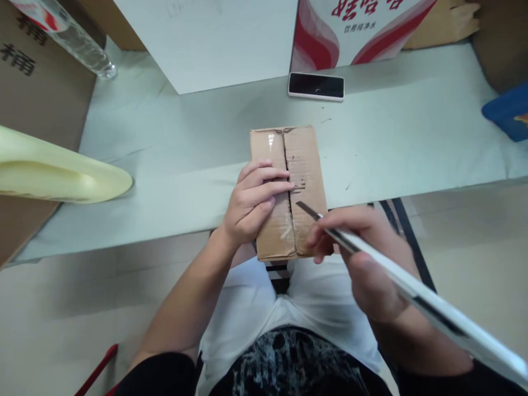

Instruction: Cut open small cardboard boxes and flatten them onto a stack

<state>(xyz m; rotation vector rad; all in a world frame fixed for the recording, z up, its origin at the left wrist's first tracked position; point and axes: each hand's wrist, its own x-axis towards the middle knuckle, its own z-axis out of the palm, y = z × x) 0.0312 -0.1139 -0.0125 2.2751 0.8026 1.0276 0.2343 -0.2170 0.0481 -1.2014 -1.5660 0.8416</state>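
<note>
A small brown cardboard box (pixel 303 165) lies at the near edge of the pale table (pixel 198 148), its taped centre seam running away from me. My left hand (pixel 251 201) rests flat on the box's left flap, fingers stretched toward the seam. My right hand (pixel 363 253) is closed around a long silver utility knife (pixel 412 289), whose blade tip sits just above the seam near the box's middle. The knife's handle runs off toward the lower right corner.
A black phone (pixel 315 86) lies behind the box. Farther back stand a white board (pixel 214 38) and a red-and-white carton (pixel 355 27). A clear bottle (pixel 78 38) and brown cartons are at the far left, a pale yellow curved object (pixel 61 176) at left, a blue item (pixel 507 110) at right.
</note>
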